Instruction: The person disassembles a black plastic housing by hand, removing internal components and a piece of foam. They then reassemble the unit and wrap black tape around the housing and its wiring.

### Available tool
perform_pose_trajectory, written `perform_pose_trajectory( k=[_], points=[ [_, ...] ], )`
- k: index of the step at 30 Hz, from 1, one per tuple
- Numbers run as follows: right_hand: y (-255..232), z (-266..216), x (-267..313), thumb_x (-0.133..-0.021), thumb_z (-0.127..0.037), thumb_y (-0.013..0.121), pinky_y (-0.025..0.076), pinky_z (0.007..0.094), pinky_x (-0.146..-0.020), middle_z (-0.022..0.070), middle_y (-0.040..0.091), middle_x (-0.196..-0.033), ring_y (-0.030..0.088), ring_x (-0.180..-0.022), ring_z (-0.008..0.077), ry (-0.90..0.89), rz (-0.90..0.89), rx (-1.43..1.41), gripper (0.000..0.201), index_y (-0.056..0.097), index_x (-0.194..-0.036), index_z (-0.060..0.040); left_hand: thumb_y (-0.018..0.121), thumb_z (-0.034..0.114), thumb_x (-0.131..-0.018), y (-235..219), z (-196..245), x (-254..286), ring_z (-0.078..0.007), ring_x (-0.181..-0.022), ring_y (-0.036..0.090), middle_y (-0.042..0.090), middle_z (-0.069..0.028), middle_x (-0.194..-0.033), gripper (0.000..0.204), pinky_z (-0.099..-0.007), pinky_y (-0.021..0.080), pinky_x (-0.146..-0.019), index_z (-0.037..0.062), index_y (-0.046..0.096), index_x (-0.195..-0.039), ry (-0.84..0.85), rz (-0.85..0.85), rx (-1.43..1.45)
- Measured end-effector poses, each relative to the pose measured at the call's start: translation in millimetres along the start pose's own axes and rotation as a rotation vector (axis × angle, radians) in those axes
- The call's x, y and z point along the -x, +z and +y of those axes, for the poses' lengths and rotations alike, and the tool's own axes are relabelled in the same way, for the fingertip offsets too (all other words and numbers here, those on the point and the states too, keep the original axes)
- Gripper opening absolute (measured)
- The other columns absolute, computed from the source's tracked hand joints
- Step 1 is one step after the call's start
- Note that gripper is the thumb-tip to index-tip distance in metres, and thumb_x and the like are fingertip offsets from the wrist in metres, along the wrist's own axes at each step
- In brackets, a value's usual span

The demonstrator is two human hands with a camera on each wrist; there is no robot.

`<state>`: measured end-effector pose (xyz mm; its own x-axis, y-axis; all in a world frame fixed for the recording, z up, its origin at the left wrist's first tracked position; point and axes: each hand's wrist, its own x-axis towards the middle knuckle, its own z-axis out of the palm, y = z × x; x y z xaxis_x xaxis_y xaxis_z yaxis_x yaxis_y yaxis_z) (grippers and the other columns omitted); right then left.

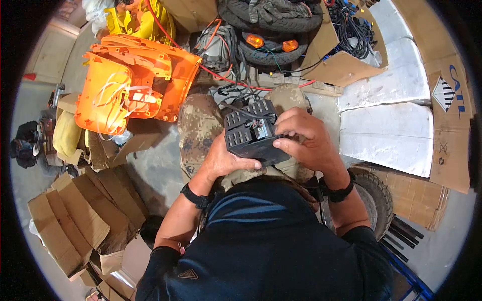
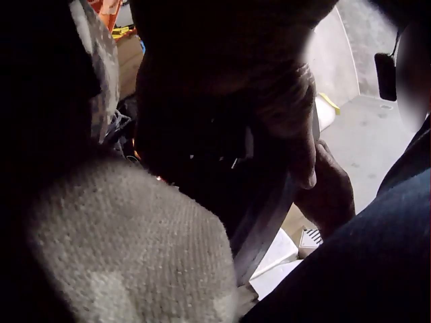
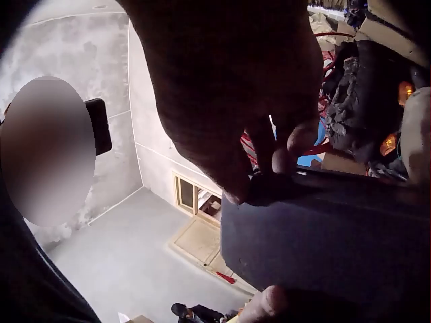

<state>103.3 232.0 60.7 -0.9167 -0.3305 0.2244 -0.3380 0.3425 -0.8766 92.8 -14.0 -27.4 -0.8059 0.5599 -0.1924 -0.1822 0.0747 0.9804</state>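
A black slotted plastic box is held over the person's lap, with a white-and-grey connector and dark wires showing in a recess among its slots. The left hand grips the box at its left end, thumb lying along the near side. At the right end, the right hand has its fingers curled on the upper edge and its thumb at the side. In the right wrist view the fingertips press at the box's edge. The left wrist view is dark and hides most of the grip.
Orange plastic panels lie on boxes at the left. Ahead are stacked tyres, a motor-like unit and a red hose. A carton of cables and white foam blocks stand right; a wheel lies beside the person.
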Motion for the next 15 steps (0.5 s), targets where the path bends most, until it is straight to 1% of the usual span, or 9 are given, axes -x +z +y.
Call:
perform_pose_trajectory(
  k=[2, 5, 8, 11, 14, 15],
  points=[
    [1.3, 5.3, 0.0, -0.079, -0.005, 0.076, 0.050, 0.0367, -0.078, 0.0087, 0.064, -0.094, 0.064, -0.087, 0.0260, -0.051, 0.004, -0.012, 0.017, 0.066, -0.093, -0.0043, 0.101, 0.020, -0.055, -1.4, 1.2, 0.0, -0.0174, -0.113, 0.062, 0.068, -0.0080, -0.124, 0.095, -0.0353, 0.048, -0.103, 0.0014, 0.054, -0.136, -0.002, -0.015, -0.004],
    [1.3, 3.2, -0.3, -0.080, -0.006, 0.075, 0.049, 0.0378, -0.081, 0.0090, 0.063, -0.093, 0.063, -0.090, 0.0274, -0.030, -0.007, -0.042, 0.016, 0.065, -0.092, -0.0042, 0.102, 0.021, -0.053, -2.6, 2.3, -0.3, -0.0174, -0.114, 0.062, 0.068, -0.0080, -0.124, 0.098, -0.0353, 0.048, -0.104, 0.0017, 0.054, -0.137, 0.006, -0.031, -0.021],
    [1.2, 2.5, -0.7, -0.081, -0.006, 0.074, 0.049, 0.0374, -0.081, 0.0093, 0.063, -0.093, 0.063, -0.090, 0.0273, -0.038, -0.011, -0.044, 0.015, 0.064, -0.092, -0.0040, 0.102, 0.021, -0.052, -4.1, -2.1, -0.2, -0.0180, -0.115, 0.061, 0.067, -0.0079, -0.126, 0.099, -0.0358, 0.047, -0.104, 0.0020, 0.054, -0.137, 0.005, -0.035, -0.007],
    [-1.6, 4.3, 1.7, -0.079, -0.001, 0.075, 0.048, 0.0349, -0.085, 0.0091, 0.064, -0.101, 0.062, -0.096, 0.0233, -0.001, -0.060, -0.057, 0.017, 0.065, -0.093, -0.0045, 0.102, 0.021, -0.052, -4.0, -0.1, 0.3, -0.0187, -0.116, 0.061, 0.067, -0.0077, -0.127, 0.098, -0.0362, 0.047, -0.105, 0.0024, 0.055, -0.136, -0.016, -0.038, 0.035],
    [-1.1, 3.2, 2.3, -0.080, -0.001, 0.074, 0.047, 0.0350, -0.085, 0.0095, 0.064, -0.101, 0.061, -0.096, 0.0232, 0.014, -0.061, -0.084, 0.016, 0.065, -0.092, -0.0042, 0.102, 0.022, -0.052, -4.5, 3.5, 0.4, -0.0190, -0.117, 0.060, 0.066, -0.0076, -0.127, 0.097, -0.0365, 0.047, -0.106, 0.0025, 0.056, -0.136, -0.033, -0.060, 0.038],
    [-0.7, 2.5, 1.3, -0.081, -0.002, 0.074, 0.048, 0.0359, -0.084, 0.0090, 0.063, -0.098, 0.061, -0.094, 0.0241, 0.001, -0.052, -0.076, 0.015, 0.064, -0.092, -0.0040, 0.102, 0.022, -0.052, -4.7, 2.8, 0.7, -0.0190, -0.117, 0.060, 0.066, -0.0076, -0.127, 0.098, -0.0365, 0.046, -0.106, 0.0025, 0.056, -0.136, -0.041, -0.060, 0.033]
  ],
)
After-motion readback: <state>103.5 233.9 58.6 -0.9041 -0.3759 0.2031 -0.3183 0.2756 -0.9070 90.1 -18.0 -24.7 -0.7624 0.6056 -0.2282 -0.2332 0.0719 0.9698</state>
